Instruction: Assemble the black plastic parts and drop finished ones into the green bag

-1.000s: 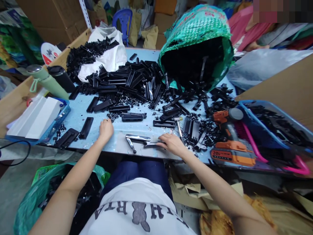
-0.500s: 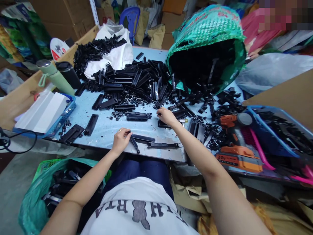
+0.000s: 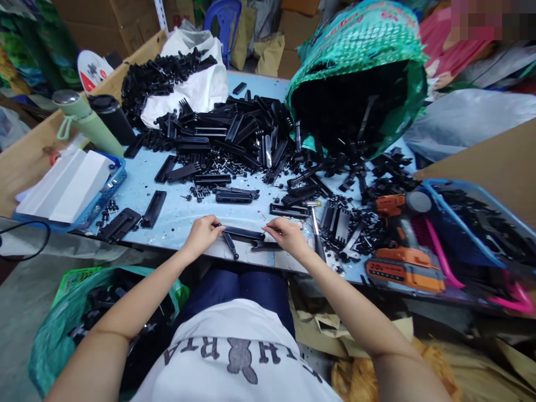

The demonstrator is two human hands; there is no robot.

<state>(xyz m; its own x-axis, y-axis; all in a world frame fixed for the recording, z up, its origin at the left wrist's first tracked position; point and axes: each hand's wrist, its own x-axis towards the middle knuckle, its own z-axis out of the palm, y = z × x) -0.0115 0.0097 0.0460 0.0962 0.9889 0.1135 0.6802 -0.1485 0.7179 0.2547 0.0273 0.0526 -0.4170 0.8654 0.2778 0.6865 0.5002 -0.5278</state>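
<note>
My left hand (image 3: 203, 234) pinches the left end of a long black plastic bar (image 3: 243, 233), where a shorter black arm (image 3: 230, 246) joins or meets it and angles down toward the table edge. At the bar's right end is my right hand (image 3: 285, 234), its thumb and finger pressed together; whatever they hold is too small to make out. A second black plastic piece (image 3: 263, 245) lies just below, partly covered by my right hand. Behind the hands rests a stacked pair of black bars (image 3: 237, 195). To the right lies a hammer (image 3: 317, 234).
Black plastic parts (image 3: 234, 128) are heaped at the back, with small pins (image 3: 199, 194) in front. A green woven sack (image 3: 355, 50) spills parts at right. An orange drill (image 3: 391, 209) and blue bins stand farther right; a blue basket (image 3: 71, 223) and bottles (image 3: 90, 125) sit left.
My right hand has come back from the parts behind to the right end of the bar, uncovering the hammer. My left hand keeps its pinch. The view has shifted slightly.
</note>
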